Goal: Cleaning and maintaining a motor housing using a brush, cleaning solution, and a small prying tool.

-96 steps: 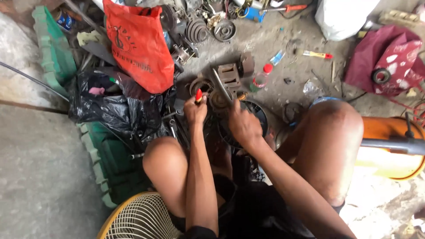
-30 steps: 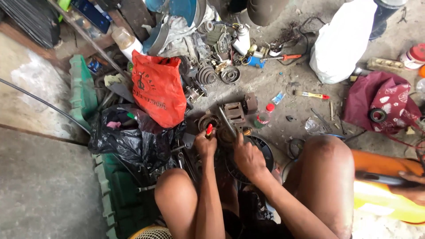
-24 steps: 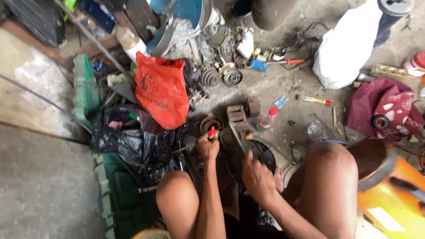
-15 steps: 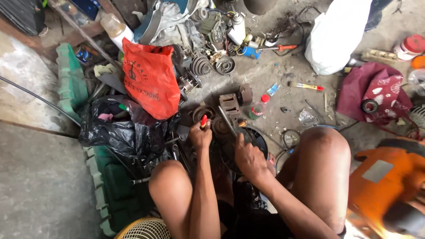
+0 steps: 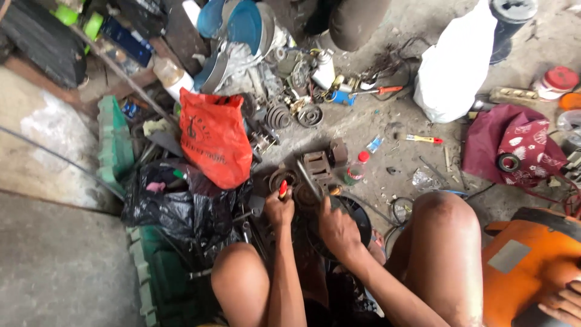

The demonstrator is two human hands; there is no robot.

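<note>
We see a plain orange-red bag (image 5: 213,138), a glossy black sack (image 5: 172,203), a maroon cloth with white figures (image 5: 517,145), a green crate (image 5: 115,142) and a red-handled tool (image 5: 282,189).

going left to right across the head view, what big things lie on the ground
green crate → black plastic bag → red plastic bag → left hand → right hand → white sack → maroon cloth

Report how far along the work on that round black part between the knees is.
Looks done: many metal parts lie loose on the concrete floor, seemingly stripped. In hand: the left hand grips a red-handled tool and the right hand presses on the round black part. Left: the part sits unassembled; I cannot tell how much remains.
</note>
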